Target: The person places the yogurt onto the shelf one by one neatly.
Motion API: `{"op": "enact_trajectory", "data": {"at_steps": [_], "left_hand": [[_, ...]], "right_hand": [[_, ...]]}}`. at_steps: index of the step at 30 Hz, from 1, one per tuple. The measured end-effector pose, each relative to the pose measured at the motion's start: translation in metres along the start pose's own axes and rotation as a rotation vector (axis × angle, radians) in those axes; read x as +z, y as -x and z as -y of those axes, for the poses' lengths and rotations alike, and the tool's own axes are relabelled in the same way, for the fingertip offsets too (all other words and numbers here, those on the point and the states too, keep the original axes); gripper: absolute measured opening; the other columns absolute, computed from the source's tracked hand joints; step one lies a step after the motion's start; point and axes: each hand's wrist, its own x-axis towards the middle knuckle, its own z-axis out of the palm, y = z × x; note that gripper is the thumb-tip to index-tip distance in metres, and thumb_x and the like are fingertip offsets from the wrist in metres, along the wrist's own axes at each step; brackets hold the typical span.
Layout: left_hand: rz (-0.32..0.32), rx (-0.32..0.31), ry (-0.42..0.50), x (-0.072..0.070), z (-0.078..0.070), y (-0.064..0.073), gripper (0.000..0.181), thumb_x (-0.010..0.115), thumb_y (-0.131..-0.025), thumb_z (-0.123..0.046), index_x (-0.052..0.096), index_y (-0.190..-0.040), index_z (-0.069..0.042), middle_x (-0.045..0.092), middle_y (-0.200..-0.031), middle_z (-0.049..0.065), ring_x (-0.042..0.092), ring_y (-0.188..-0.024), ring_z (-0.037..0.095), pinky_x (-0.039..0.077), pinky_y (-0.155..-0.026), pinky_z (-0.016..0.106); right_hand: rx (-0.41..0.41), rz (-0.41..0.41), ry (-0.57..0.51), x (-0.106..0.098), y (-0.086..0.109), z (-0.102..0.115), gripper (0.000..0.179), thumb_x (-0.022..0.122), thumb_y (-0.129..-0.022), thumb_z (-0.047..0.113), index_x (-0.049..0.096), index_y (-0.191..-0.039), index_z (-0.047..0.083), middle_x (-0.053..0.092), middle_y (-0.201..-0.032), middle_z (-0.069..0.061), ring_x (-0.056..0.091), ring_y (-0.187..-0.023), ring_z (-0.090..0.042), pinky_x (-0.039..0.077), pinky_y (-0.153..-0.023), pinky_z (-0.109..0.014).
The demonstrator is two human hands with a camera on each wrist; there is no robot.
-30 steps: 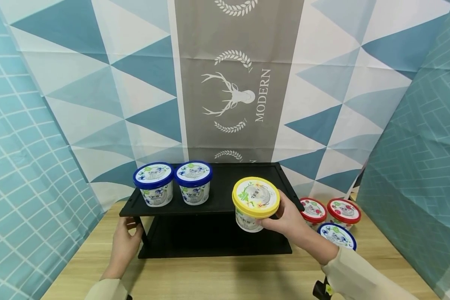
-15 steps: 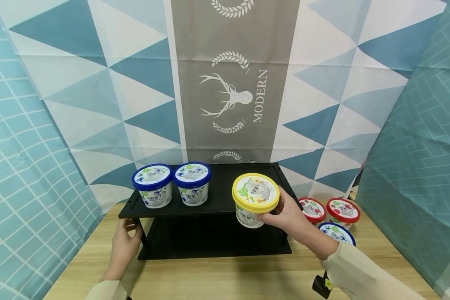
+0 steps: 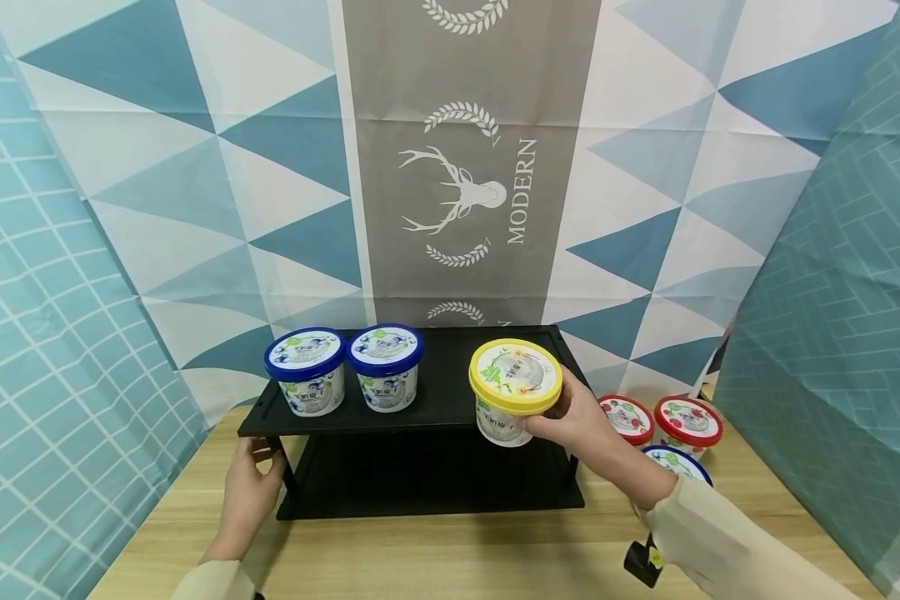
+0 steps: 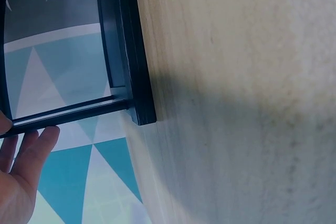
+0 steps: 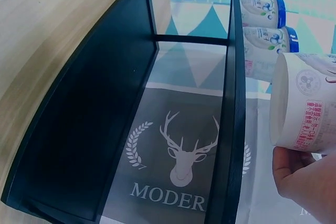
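Observation:
My right hand (image 3: 581, 433) holds a paper tub with a yellow lid (image 3: 516, 377), thumb and fingers around its side. The tub is slightly tilted at the front right of the upper board of a black two-tier shelf rack (image 3: 450, 358). In the right wrist view the tub's white bottom (image 5: 281, 100) shows beyond the upper board's edge. At the rack's left end, my left hand (image 3: 246, 487) grips a thin black post (image 4: 79, 114), fingertips on one side and thumb on the other. Two blue-lidded tubs (image 3: 306, 371) (image 3: 385, 367) stand side by side at the upper board's left.
On the wooden table (image 3: 390, 558), right of the rack, stand two red-lidded tubs (image 3: 626, 419) (image 3: 688, 421) and a blue-lidded tub (image 3: 677, 463), partly hidden by my right forearm. The lower board (image 3: 427, 483) lies close over the table. Patterned cloth (image 3: 285, 167) hangs behind, with tiled cloth at both sides.
The yellow-lidded tub in my right hand has risen a little and moved slightly toward the upper board. My left hand stays on the post.

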Motion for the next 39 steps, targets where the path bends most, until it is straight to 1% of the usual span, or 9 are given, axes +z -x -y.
{"op": "enact_trajectory", "data": {"at_steps": [2,7,18,21,25,28,33,36,39], "left_hand": [[-0.003,0.001,-0.001,0.0,-0.001,0.0,0.036,0.05,-0.088,0.002,0.043,-0.123,0.002,0.054,-0.109,0.024,0.059,-0.1,0.042,0.053,-0.071,0.032],[-0.015,0.01,-0.005,0.0,-0.001,0.001,0.037,0.05,-0.087,0.003,0.043,-0.123,0.002,0.054,-0.109,0.025,0.059,-0.099,0.042,0.052,-0.078,0.05],[0.01,-0.007,-0.008,-0.001,0.0,0.001,0.037,0.05,-0.088,0.001,0.042,-0.124,0.003,0.053,-0.11,0.025,0.057,-0.101,0.042,0.053,-0.076,0.046],[0.017,-0.013,-0.011,-0.001,0.0,0.0,0.037,0.05,-0.089,0.0,0.042,-0.124,0.002,0.053,-0.111,0.025,0.057,-0.102,0.042,0.053,-0.072,0.035],[0.023,-0.012,-0.015,-0.002,0.0,0.0,0.037,0.05,-0.088,0.0,0.042,-0.125,0.002,0.052,-0.111,0.024,0.057,-0.102,0.041,0.051,-0.068,0.027],[0.026,-0.011,-0.016,-0.002,0.0,0.0,0.038,0.05,-0.089,0.0,0.042,-0.125,0.002,0.052,-0.111,0.024,0.057,-0.103,0.042,0.052,-0.07,0.032],[0.037,-0.02,-0.019,-0.003,-0.001,0.001,0.038,0.05,-0.089,-0.001,0.041,-0.126,0.003,0.052,-0.112,0.025,0.056,-0.104,0.042,0.051,-0.068,0.027],[0.033,-0.021,-0.017,-0.003,-0.002,0.001,0.038,0.05,-0.089,0.0,0.041,-0.125,0.002,0.052,-0.112,0.024,0.057,-0.104,0.042,0.052,-0.07,0.031],[0.024,-0.016,-0.006,-0.002,-0.002,0.0,0.037,0.05,-0.088,0.001,0.042,-0.124,0.002,0.052,-0.112,0.024,0.057,-0.104,0.041,0.052,-0.076,0.042]], "right_hand": [[0.002,-0.006,0.013,-0.001,-0.001,0.0,0.073,0.07,-0.079,0.013,0.03,-0.139,0.005,0.046,-0.133,-0.018,0.052,-0.114,-0.03,0.05,-0.094,-0.042],[0.004,-0.01,0.018,-0.004,-0.005,-0.001,0.073,0.069,-0.079,0.012,0.029,-0.14,0.005,0.045,-0.133,-0.019,0.051,-0.114,-0.031,0.05,-0.095,-0.043],[0.022,-0.012,0.009,-0.008,-0.012,0.001,0.071,0.069,-0.08,0.011,0.03,-0.139,0.004,0.046,-0.133,-0.019,0.051,-0.114,-0.029,0.049,-0.096,-0.043],[0.018,-0.008,-0.004,-0.008,-0.014,0.002,0.07,0.069,-0.079,0.01,0.031,-0.138,0.004,0.046,-0.132,-0.019,0.052,-0.112,-0.027,0.05,-0.096,-0.042],[0.008,0.001,-0.015,-0.008,-0.017,0.002,0.07,0.07,-0.079,0.01,0.032,-0.138,0.004,0.046,-0.132,-0.019,0.053,-0.11,-0.026,0.051,-0.093,-0.039],[0.001,0.005,-0.014,-0.009,-0.018,0.002,0.07,0.07,-0.079,0.011,0.032,-0.138,0.004,0.047,-0.132,-0.019,0.054,-0.111,-0.026,0.052,-0.092,-0.039],[0.003,-0.003,-0.002,-0.009,-0.02,0.001,0.07,0.07,-0.079,0.012,0.033,-0.137,0.005,0.048,-0.131,-0.018,0.054,-0.111,-0.026,0.051,-0.093,-0.04],[0.0,-0.005,0.003,-0.009,-0.021,0.0,0.069,0.07,-0.079,0.013,0.033,-0.137,0.005,0.048,-0.131,-0.018,0.054,-0.11,-0.025,0.052,-0.092,-0.039],[-0.004,-0.002,0.002,-0.01,-0.022,-0.001,0.069,0.07,-0.079,0.013,0.033,-0.138,0.006,0.048,-0.131,-0.018,0.054,-0.11,-0.025,0.052,-0.091,-0.036]]}}
